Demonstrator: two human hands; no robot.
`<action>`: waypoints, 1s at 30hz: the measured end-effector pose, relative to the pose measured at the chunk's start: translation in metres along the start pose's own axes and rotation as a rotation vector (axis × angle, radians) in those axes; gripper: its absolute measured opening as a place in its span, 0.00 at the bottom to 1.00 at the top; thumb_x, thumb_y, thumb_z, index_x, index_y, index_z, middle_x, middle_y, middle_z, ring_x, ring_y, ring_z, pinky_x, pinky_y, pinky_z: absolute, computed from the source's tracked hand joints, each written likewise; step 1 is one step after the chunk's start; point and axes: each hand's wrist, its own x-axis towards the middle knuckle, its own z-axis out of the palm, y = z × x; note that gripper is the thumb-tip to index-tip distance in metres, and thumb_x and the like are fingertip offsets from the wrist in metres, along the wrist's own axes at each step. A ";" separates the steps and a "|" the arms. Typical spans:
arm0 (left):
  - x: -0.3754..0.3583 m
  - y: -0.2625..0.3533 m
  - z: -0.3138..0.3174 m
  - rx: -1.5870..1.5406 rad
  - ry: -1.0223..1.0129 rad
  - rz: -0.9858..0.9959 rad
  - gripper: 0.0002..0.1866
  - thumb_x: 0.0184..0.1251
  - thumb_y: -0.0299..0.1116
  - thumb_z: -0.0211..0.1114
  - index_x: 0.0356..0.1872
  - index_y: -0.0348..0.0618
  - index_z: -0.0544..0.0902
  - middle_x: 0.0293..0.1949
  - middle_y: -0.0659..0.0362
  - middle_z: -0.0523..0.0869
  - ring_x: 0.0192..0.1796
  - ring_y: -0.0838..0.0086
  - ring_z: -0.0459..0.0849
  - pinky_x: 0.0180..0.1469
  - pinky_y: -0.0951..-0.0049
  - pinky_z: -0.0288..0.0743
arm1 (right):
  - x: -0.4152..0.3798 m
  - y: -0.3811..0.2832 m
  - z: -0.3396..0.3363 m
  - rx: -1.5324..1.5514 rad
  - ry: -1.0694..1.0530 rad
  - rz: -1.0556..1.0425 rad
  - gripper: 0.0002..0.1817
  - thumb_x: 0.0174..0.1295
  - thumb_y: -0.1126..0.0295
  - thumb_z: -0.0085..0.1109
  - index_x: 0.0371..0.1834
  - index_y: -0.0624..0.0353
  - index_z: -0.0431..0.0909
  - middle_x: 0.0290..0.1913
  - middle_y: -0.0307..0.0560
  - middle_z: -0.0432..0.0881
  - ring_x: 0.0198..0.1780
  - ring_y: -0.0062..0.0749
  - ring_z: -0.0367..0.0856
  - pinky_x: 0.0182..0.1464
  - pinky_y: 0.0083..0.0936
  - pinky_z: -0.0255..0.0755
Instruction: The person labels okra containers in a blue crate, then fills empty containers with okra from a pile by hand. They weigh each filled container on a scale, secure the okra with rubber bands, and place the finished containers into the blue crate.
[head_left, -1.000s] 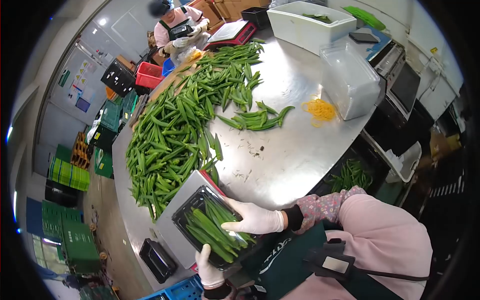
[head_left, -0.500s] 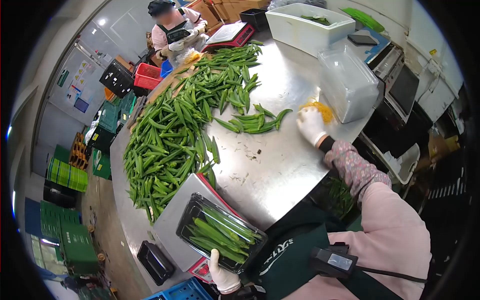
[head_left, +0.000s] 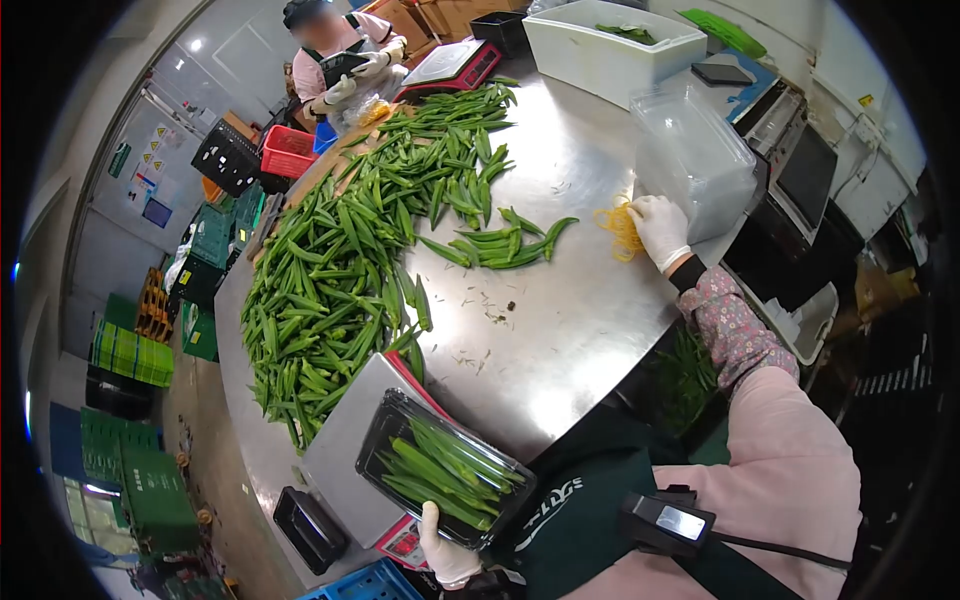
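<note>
My left hand (head_left: pixel 447 548), in a white glove, holds the lower edge of a black tray (head_left: pixel 440 470) filled with okra under a clear lid. The tray is tilted above a scale (head_left: pixel 340 440). On the right, my right hand (head_left: pixel 660 230), also gloved, has its fingers closed at a bunch of yellow rubber bands (head_left: pixel 622 232), beside a stack of clear lids (head_left: pixel 690 150). A large okra pile (head_left: pixel 330 280) covers the left of the steel table (head_left: pixel 560 350), with a smaller okra group (head_left: pixel 510 243) near the middle.
Across the table a co-worker (head_left: pixel 335 60) in gloves holds a black tray near a red scale (head_left: pixel 450 66). A white foam box (head_left: pixel 610 50) stands at the back. An empty black tray (head_left: pixel 310 528) and a blue crate (head_left: pixel 370 582) are at the lower left.
My right hand has moved right, from on top of the rubber bands to their right side, and more of the bands shows. The co-worker's black tray is tilted differently.
</note>
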 end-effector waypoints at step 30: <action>0.016 0.009 0.021 -0.004 -0.475 -0.098 0.30 0.70 0.31 0.64 0.72 0.36 0.70 0.62 0.56 0.82 0.62 0.71 0.82 0.66 0.68 0.73 | -0.106 -0.224 -0.025 2.100 -1.519 0.374 0.18 0.81 0.63 0.47 0.64 0.62 0.75 0.56 0.50 0.84 0.53 0.37 0.84 0.56 0.35 0.81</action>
